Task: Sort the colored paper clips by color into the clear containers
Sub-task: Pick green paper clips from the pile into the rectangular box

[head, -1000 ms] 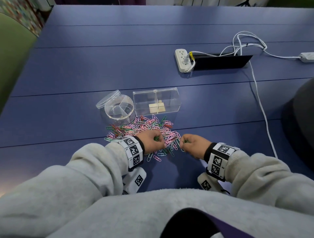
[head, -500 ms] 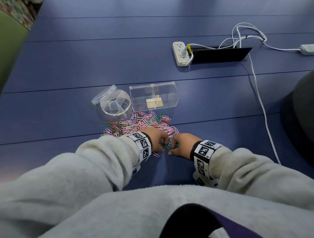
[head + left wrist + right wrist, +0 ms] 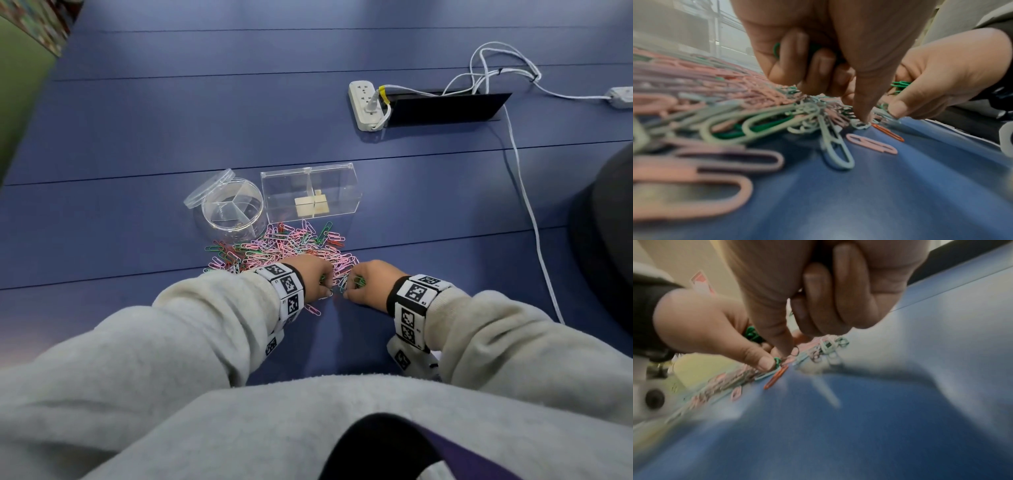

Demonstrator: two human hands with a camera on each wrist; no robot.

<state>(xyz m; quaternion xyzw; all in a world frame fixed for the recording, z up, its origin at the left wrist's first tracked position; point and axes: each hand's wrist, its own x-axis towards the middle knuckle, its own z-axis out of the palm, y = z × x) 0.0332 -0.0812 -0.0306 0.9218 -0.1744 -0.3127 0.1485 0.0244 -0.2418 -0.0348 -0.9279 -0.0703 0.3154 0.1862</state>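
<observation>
A heap of colored paper clips (image 3: 284, 246), mostly pink with green, red and pale blue, lies on the blue table in front of a round divided clear container (image 3: 233, 205) and a rectangular clear box (image 3: 310, 193). My left hand (image 3: 325, 284) sits at the heap's near edge, fingers curled round green clips (image 3: 777, 48), one digit pressing down into the clips (image 3: 863, 116). My right hand (image 3: 352, 287) is almost touching it and grips a bunch of green clips (image 3: 900, 84). A red clip (image 3: 777, 378) and a pink clip (image 3: 871, 144) lie loose just before the hands.
The round container's lid (image 3: 209, 188) leans against its left side. A pale block (image 3: 311, 205) shows at the rectangular box. Far right are a white power strip (image 3: 364, 106), a black panel (image 3: 445, 109) and white cables (image 3: 524, 192). A dark object (image 3: 609, 240) fills the right edge.
My right hand has slid left until it nearly meets the left hand at the heap's near edge. Both still hold green clips.
</observation>
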